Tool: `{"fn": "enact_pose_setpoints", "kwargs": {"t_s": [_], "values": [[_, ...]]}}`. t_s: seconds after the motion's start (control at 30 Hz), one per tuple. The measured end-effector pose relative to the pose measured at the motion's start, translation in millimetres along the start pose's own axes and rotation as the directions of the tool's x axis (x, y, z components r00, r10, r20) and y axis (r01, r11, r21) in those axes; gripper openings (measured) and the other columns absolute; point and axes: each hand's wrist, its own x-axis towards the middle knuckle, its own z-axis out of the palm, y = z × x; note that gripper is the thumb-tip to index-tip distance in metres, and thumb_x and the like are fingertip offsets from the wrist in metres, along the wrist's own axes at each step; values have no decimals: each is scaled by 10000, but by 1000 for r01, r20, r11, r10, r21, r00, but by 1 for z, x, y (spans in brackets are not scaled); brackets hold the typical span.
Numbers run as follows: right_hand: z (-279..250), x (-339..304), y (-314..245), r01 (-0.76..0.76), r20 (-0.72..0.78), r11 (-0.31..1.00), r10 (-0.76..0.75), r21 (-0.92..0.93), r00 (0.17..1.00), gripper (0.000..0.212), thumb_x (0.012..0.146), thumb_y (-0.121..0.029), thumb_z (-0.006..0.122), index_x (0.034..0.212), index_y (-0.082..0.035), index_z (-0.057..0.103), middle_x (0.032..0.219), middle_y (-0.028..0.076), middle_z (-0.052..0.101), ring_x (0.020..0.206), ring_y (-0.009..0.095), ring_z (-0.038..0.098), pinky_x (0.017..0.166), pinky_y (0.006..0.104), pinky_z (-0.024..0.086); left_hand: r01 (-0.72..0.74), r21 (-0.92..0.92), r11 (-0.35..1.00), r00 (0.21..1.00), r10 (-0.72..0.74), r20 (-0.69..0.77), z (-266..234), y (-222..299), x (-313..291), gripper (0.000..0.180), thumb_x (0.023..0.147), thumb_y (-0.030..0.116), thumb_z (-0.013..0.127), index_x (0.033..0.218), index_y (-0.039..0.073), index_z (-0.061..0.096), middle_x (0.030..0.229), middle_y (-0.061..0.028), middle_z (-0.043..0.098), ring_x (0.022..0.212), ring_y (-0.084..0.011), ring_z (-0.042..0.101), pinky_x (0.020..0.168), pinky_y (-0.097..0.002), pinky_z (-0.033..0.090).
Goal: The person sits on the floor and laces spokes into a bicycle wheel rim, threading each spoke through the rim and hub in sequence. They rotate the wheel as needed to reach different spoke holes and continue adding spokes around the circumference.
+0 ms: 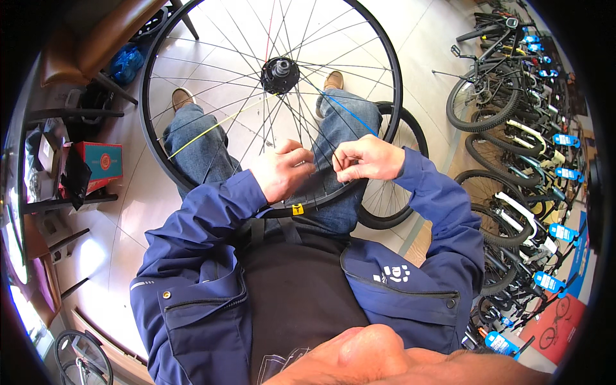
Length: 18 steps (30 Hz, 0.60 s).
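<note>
1. The round, black-rimmed wheel (pixel 280 75), strung with thin straight spokes, was before the denim-clad legs (pixel 186 130).
2. The left hand (pixel 282 170) curled, knuckles up; I couldn't tell its grip.
3. The right hand (pixel 366 158) pinched a thin dark strand (pixel 337 162).

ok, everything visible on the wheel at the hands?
The wheel: black metal-looking rim, no tyre visible, yellow label low down; dark hub, silvery axle end; thin dark spokes, plus single yellow, blue and red ones. It faces the camera, in front of the legs. Left hand overlaps lower spokes, contact unclear; right hand seems to pinch one.
</note>
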Motion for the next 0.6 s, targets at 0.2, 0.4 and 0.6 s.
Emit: {"fn": "enact_pose_setpoints", "kwargs": {"t_s": [0.2,0.4,0.6], "values": [[-5,-5,1,-270,374,930,165,248,913,337,991,-43,838,1281,-16,670,1067,28,754,987,105,720,919,289,590,-3,-14,1000,1000,3,-1,-2,0,-1,307,803,58,825,1107,91,795,1196,-59,719,1131,-297,683,936,-382,609],[3,-8,-4,-266,302,865,141,426,943,389,936,-6,887,1262,-52,680,1150,30,750,991,98,706,899,277,597,-11,4,1000,1000,11,-1,0,-1,0,318,804,78,835,1120,93,798,1202,-57,726,1140,-293,682,939,-382,611],[17,-6,-36,114,-106,923,-163,-368,981,355,905,-145,907,1224,-135,752,1131,40,752,956,185,760,778,350,624,-4,7,1000,1000,4,13,-3,-1,-1,324,808,85,837,1129,98,798,1212,-47,732,1146,-295,679,953,-378,610]]}}
